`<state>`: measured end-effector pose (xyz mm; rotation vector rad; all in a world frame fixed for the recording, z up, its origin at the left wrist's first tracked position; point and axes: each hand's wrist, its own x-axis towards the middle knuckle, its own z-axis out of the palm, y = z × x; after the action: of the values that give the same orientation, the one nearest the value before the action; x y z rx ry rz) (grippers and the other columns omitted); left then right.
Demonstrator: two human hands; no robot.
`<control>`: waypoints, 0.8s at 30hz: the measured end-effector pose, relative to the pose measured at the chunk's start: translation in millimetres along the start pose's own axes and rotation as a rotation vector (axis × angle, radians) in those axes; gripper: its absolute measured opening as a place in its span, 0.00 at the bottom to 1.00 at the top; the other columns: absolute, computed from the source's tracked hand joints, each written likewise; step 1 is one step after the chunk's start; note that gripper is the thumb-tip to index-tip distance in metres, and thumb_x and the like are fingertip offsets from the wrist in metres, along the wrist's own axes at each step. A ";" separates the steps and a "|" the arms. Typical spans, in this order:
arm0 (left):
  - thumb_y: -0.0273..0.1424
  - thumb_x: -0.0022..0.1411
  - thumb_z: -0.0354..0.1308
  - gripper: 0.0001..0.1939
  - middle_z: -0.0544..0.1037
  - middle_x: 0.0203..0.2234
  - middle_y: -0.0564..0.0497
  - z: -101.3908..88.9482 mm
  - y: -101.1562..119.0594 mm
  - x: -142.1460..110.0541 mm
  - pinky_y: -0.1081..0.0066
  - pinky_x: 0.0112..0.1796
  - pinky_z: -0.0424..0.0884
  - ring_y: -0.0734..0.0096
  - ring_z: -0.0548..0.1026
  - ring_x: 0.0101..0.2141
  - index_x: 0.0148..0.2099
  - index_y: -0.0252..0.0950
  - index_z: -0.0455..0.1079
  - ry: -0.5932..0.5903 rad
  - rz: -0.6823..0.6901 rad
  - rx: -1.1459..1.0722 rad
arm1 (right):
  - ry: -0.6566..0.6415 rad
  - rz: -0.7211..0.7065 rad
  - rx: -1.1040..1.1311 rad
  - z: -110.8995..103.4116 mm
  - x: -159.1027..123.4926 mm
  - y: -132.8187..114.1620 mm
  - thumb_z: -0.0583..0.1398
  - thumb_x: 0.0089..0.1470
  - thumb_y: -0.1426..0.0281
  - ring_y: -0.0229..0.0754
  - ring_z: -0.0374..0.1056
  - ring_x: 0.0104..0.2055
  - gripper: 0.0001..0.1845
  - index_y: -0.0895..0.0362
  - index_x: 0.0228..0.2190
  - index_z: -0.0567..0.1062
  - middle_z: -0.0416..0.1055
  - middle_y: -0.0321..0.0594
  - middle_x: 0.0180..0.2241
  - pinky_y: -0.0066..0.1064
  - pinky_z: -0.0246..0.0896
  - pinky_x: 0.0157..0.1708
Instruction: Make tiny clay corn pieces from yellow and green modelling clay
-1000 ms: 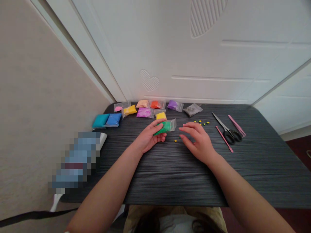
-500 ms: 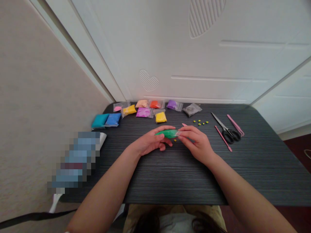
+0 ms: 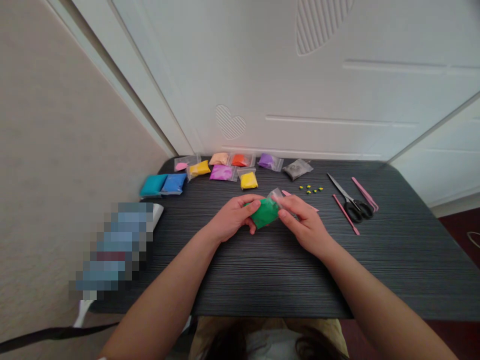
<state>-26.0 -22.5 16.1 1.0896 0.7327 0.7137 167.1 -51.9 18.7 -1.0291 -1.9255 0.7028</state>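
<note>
My left hand (image 3: 236, 216) grips a small clear zip bag of green modelling clay (image 3: 264, 212), its thumb lying across the front. At the bag's clear top end, my right hand (image 3: 304, 222) has its index finger and thumb on the plastic. The bag is tilted, its green face turned up toward me. Under and beside the right hand lies a pink tool (image 3: 287, 193), partly covered by the fingers. Several tiny green-and-yellow pieces (image 3: 308, 192) rest on the table just beyond that hand.
Along the back of the dark table (image 3: 270, 280) lie clay bags: yellow (image 3: 248, 180), purple (image 3: 266, 161), grey (image 3: 297, 170), blue (image 3: 174, 184) and others. To the right are scissors (image 3: 352, 205), a pink stick tool (image 3: 345, 214) and pink tweezers (image 3: 365, 194). A blurred-out object (image 3: 116, 245) stands left.
The green clay bag has turned from edge-on to face-up. My right hand has shifted slightly right and its fingers have loosened. More of the pink tool shows; the small yellow bit is now hidden.
</note>
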 end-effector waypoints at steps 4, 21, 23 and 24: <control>0.37 0.52 0.57 0.21 0.75 0.23 0.47 0.9 1.8 -2.5 0.80 0.14 0.64 0.72 0.72 0.22 0.46 0.31 0.66 -0.039 -0.031 0.021 | -0.074 -0.019 -0.076 -1.1 0.2 -3.1 0.52 0.54 0.66 0.39 0.62 0.43 0.18 0.51 0.48 0.66 0.66 0.39 0.39 0.36 0.55 0.49; 0.34 0.50 0.60 0.16 0.74 0.20 0.49 -2.0 -3.5 2.2 0.80 0.11 0.62 0.71 0.72 0.19 0.41 0.31 0.68 0.088 -0.033 -0.036 | -0.127 -0.027 -0.143 2.9 -0.1 -10.1 0.50 0.55 0.66 0.40 0.60 0.43 0.18 0.51 0.48 0.66 0.65 0.41 0.41 0.35 0.59 0.44; 0.34 0.49 0.60 0.15 0.74 0.21 0.50 -1.4 -3.4 3.1 0.79 0.12 0.64 0.70 0.73 0.20 0.40 0.31 0.68 0.111 -0.013 -0.059 | -0.070 -0.030 -0.104 1.0 0.6 -8.2 0.52 0.54 0.66 0.39 0.61 0.42 0.17 0.51 0.46 0.68 0.65 0.40 0.40 0.33 0.59 0.44; 0.33 0.50 0.60 0.15 0.74 0.21 0.50 -1.4 -3.4 3.5 0.79 0.12 0.64 0.69 0.73 0.21 0.40 0.31 0.68 0.122 -0.004 -0.067 | -0.042 -0.034 -0.095 0.2 0.8 -7.1 0.53 0.54 0.66 0.38 0.62 0.42 0.16 0.51 0.44 0.69 0.65 0.40 0.39 0.33 0.58 0.45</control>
<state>-24.6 -20.0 11.9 0.9896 0.8094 0.8012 163.8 -54.8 24.3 -1.0441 -2.0244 0.6230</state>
